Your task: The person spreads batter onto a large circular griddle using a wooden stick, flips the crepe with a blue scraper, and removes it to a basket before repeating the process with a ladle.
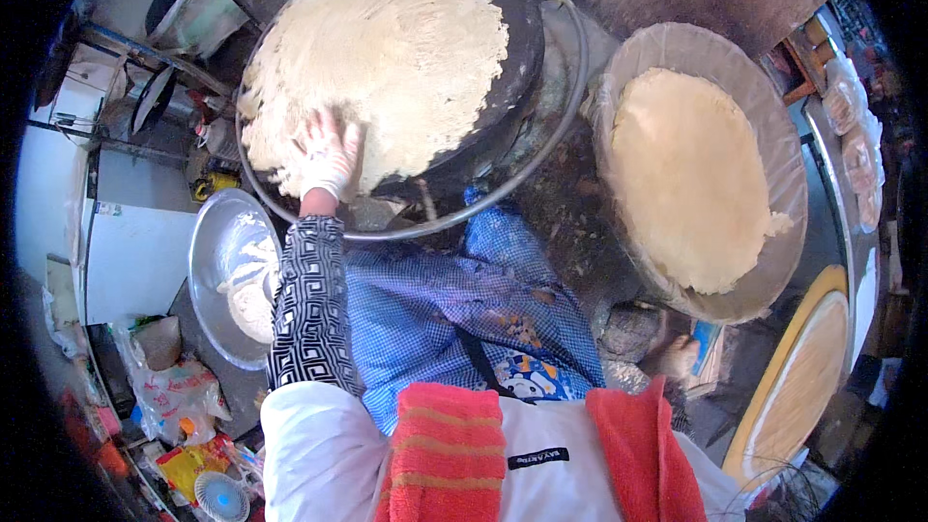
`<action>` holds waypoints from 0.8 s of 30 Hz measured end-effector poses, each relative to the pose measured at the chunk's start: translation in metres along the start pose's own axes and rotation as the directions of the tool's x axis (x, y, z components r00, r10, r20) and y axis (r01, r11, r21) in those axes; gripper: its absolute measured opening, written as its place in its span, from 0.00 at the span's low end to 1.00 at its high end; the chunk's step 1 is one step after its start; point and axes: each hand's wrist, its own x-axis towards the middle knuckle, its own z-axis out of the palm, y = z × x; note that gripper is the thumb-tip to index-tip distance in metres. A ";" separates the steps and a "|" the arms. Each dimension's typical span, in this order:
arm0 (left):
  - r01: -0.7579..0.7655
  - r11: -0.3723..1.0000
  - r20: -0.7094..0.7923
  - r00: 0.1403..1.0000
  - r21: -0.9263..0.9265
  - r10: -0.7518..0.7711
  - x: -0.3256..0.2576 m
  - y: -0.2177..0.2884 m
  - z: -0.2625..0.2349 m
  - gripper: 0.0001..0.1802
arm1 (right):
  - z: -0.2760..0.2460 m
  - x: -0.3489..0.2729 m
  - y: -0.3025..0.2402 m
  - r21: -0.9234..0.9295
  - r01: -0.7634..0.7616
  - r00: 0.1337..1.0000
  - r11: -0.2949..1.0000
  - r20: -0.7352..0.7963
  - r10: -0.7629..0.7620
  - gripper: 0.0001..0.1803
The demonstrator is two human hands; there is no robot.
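Pale batter (387, 48) lies in a thin, rough-edged layer over a large round dark griddle (517, 34). My left hand (330, 153), in a whitish thin glove smeared with batter, rests at the layer's near left part with its fingers spread. It holds nothing. To the left of that forearm, a metal basin (215, 271) contains more pale batter (253, 304). My right hand (675, 358) shows small and blurred at the lower right, beside a blue and tan strip (708, 348). Its fingers are too unclear to read.
A metal ring (570, 126) surrounds the griddle. To the right stands a plastic-lined basket (783, 184) with a wide tan flatbread sheet (691, 174) in it. A round yellow-rimmed board (773, 406) leans at lower right. Plastic bags (174, 387) and a small fan (221, 497) are at lower left.
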 end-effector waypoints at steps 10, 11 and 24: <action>-0.102 0.994 0.109 0.988 -0.049 0.107 -0.027 0.032 -0.013 0.45 | -0.221 -0.015 -0.392 0.712 -0.702 0.482 0.012 0.487 -0.728 0.24; -0.103 0.995 0.103 0.989 -0.017 0.104 -0.031 0.026 -0.016 0.45 | -0.226 -0.015 -0.424 0.635 -0.768 0.463 -0.081 0.464 -0.755 0.27; -0.401 0.891 -0.209 0.910 -0.214 0.359 -0.105 0.003 -0.079 0.34 | -0.179 0.067 -0.494 0.649 -0.753 0.490 -0.103 0.449 -0.747 0.15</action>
